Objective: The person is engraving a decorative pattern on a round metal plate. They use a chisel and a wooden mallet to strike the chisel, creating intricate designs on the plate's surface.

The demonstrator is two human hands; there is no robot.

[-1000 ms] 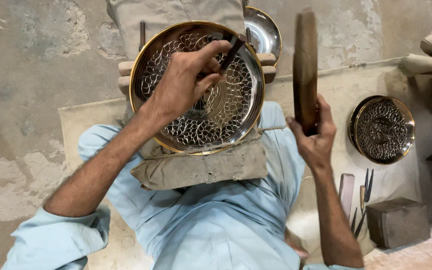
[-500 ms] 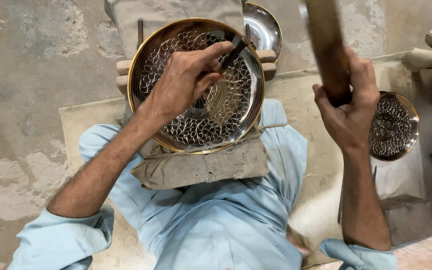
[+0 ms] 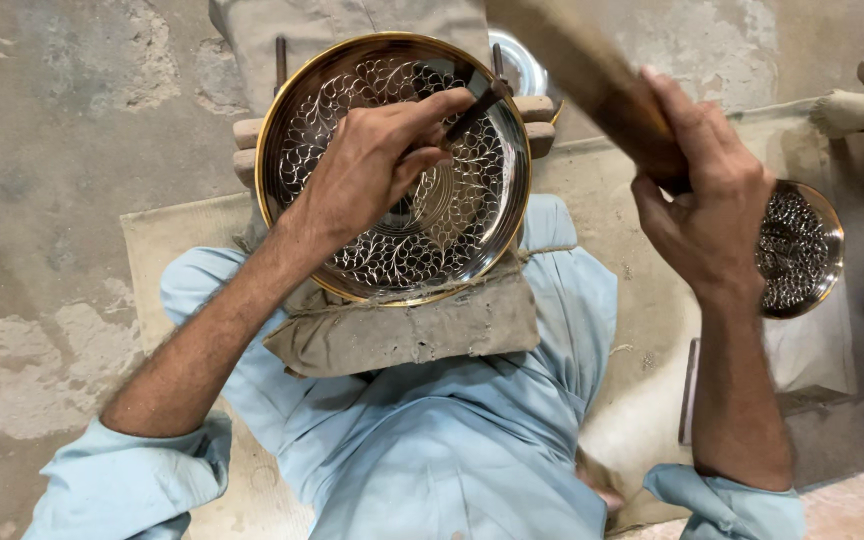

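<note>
A round engraved metal plate (image 3: 352, 110) with a gold rim and a leaf-like pattern rests on a cloth-wrapped pad (image 3: 402, 330) in my lap. My left hand (image 3: 367, 165) lies over the plate's middle, fingers closed around a thin dark chisel (image 3: 472, 105) whose tip touches the plate. My right hand (image 3: 702, 200) is raised to the right of the plate and grips a thick wooden mallet (image 3: 582, 75), which slants up toward the top edge and is blurred.
A second, smaller engraved plate (image 3: 802, 250) lies on the mat at the right, partly behind my right wrist. Another shiny dish (image 3: 517, 65) sits beyond the main plate. A dark block (image 3: 822, 430) stands at the lower right. Rough concrete floor (image 3: 52, 150) lies to the left.
My right hand has swung the mallet from upright to a slant toward the plate, moving up and nearer the camera. The left hand and chisel have stayed on the plate.
</note>
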